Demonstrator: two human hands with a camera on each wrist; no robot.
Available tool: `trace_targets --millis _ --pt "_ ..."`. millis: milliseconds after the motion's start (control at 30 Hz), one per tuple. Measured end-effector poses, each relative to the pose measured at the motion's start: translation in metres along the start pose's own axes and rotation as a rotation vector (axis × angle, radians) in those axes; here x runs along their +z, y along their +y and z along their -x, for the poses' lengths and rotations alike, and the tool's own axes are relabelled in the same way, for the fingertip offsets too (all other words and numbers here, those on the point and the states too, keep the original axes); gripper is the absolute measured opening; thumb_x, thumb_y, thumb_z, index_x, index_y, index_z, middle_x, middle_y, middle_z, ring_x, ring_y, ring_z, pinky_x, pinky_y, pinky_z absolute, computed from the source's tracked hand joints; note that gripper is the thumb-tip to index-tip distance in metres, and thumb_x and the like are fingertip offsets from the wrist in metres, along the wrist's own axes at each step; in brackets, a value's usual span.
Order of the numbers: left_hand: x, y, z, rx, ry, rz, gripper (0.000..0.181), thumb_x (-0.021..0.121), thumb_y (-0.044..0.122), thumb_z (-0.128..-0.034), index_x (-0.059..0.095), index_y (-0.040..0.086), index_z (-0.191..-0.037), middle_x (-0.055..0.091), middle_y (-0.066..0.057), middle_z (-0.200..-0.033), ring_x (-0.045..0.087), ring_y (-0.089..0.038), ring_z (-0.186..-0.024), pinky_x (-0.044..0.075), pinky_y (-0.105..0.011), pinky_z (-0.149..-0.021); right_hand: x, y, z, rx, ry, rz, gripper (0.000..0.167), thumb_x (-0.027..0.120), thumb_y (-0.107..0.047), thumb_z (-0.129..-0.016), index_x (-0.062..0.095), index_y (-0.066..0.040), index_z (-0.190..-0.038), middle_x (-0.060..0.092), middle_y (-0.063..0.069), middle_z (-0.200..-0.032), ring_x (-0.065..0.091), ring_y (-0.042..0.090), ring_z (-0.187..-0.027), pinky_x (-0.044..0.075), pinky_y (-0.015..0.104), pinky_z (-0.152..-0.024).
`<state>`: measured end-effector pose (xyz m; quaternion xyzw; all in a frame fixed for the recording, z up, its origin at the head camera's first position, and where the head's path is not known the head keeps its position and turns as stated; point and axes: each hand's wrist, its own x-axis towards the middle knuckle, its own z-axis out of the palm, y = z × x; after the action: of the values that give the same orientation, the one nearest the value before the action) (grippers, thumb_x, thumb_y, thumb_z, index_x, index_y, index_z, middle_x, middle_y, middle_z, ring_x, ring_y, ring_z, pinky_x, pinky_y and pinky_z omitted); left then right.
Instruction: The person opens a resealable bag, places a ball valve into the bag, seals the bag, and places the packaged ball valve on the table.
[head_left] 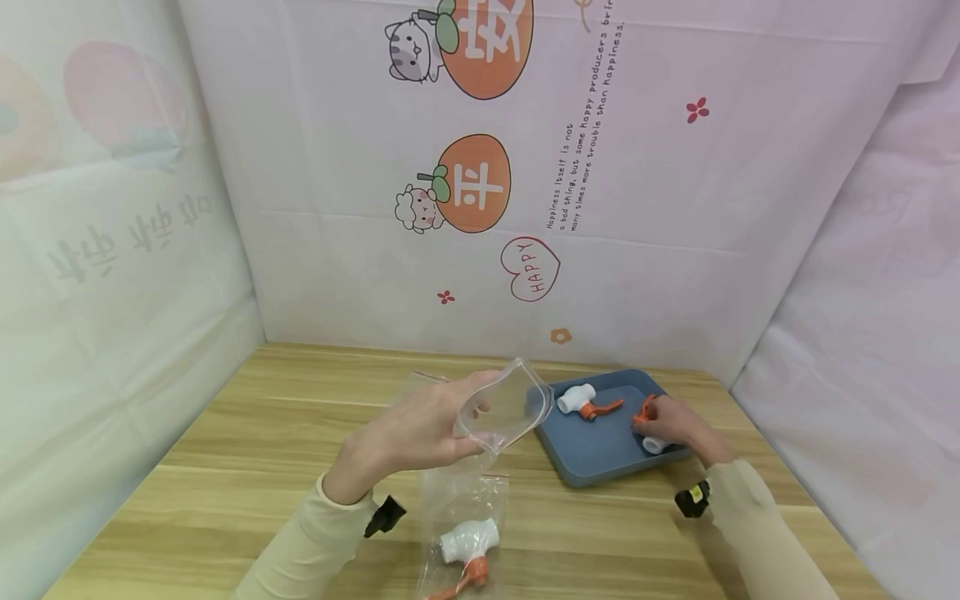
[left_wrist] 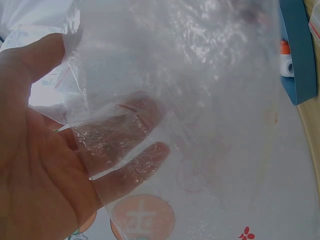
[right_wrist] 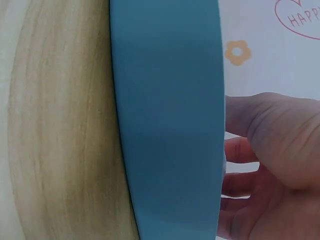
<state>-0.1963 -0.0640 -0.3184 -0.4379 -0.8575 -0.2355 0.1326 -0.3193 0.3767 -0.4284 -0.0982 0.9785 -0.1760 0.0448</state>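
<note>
My left hand point(head_left: 416, 425) holds a clear plastic zip bag point(head_left: 513, 408) by its edge, with the bag's mouth spread wide. In the left wrist view some fingers show through the film of the bag point(left_wrist: 210, 125). On the right, my other hand point(head_left: 678, 423) reaches into a blue-grey tray point(head_left: 600, 450) and pinches the orange handle of a white ball valve point(head_left: 654, 445). The tray's wall point(right_wrist: 170, 120) hides those fingertips in the right wrist view. Another white ball valve point(head_left: 577, 398) with an orange handle lies in the tray's far left part.
A bagged ball valve point(head_left: 471, 542) lies on the wooden table point(head_left: 247, 467) near the front. Behind the left hand, part of another clear bag point(head_left: 416, 382) shows. Printed cloth point(head_left: 337, 275) hangs at the back and both sides.
</note>
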Motion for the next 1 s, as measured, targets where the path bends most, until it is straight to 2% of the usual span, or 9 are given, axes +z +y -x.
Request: trace_targets --millis 167,300,400,567,767,867,1000 --pt "0.0 0.0 0.0 -0.006 -0.008 0.003 0.071 0.073 0.033 -0.0883 0.038 0.018 -0.148 0.071 0.002 -0.103 0.067 -0.008 -0.084 0.054 -0.025 -0.076 0.001 -0.002 0.001 -0.017 0.046 -0.024 0.039 0.066 -0.026 -0.092 0.044 -0.012 -0.063 0.038 -0.003 -0.058 0.037 0.012 -0.053 0.032 0.027 -0.051" --pt "0.001 0.0 0.001 -0.015 -0.015 0.004 0.071 0.073 0.033 -0.0881 0.037 0.019 -0.148 0.071 0.002 -0.104 0.067 -0.008 -0.084 0.054 -0.025 -0.077 0.002 -0.008 0.001 -0.018 0.121 -0.11 0.031 0.064 -0.031 -0.094 0.06 -0.004 -0.082 0.053 0.003 -0.071 0.045 0.015 -0.062 0.037 0.028 -0.056" --pt "0.001 0.0 0.001 -0.026 -0.02 0.008 0.072 0.073 0.034 -0.0882 0.036 0.019 -0.149 0.071 0.002 -0.105 0.067 -0.008 -0.085 0.054 -0.025 -0.077 0.003 -0.012 0.001 -0.005 0.19 -0.186 0.035 0.063 -0.037 -0.095 0.063 -0.002 -0.094 0.057 0.005 -0.077 0.048 0.015 -0.066 0.04 0.028 -0.057" --pt "0.001 0.0 0.001 -0.032 -0.019 0.016 0.072 0.072 0.034 -0.0886 0.036 0.019 -0.149 0.071 0.001 -0.105 0.067 -0.008 -0.085 0.054 -0.025 -0.076 0.0 -0.021 0.001 -0.005 0.281 -0.261 0.041 0.06 -0.043 -0.096 0.063 -0.003 -0.093 0.053 0.006 -0.074 0.046 0.016 -0.064 0.038 0.027 -0.054" --pt "0.0 -0.001 0.0 -0.024 -0.015 0.012 0.071 0.072 0.034 -0.0887 0.037 0.02 -0.148 0.071 0.001 -0.104 0.067 -0.008 -0.085 0.054 -0.025 -0.075 -0.005 -0.035 0.003 0.032 0.316 -0.321 0.053 0.057 -0.055 -0.094 0.066 -0.004 -0.107 0.063 0.011 -0.093 0.052 0.019 -0.078 0.044 0.028 -0.062" --pt "0.0 -0.001 0.0 -0.026 -0.015 0.008 0.072 0.073 0.033 -0.0886 0.036 0.02 -0.149 0.07 0.002 -0.103 0.066 -0.007 -0.083 0.053 -0.024 -0.074 -0.007 -0.042 0.003 0.039 0.35 -0.359 0.053 0.058 -0.056 -0.093 0.065 -0.006 -0.11 0.064 0.013 -0.1 0.054 0.02 -0.083 0.047 0.027 -0.066" --pt "-0.001 -0.001 0.001 -0.034 -0.018 0.018 0.072 0.072 0.033 -0.0889 0.035 0.02 -0.149 0.07 0.001 -0.105 0.067 -0.008 -0.086 0.054 -0.025 -0.075 -0.011 -0.052 0.003 -0.001 0.395 -0.424 0.05 0.061 -0.053 -0.092 0.065 -0.006 -0.108 0.063 0.012 -0.1 0.054 0.018 -0.083 0.049 0.024 -0.066"
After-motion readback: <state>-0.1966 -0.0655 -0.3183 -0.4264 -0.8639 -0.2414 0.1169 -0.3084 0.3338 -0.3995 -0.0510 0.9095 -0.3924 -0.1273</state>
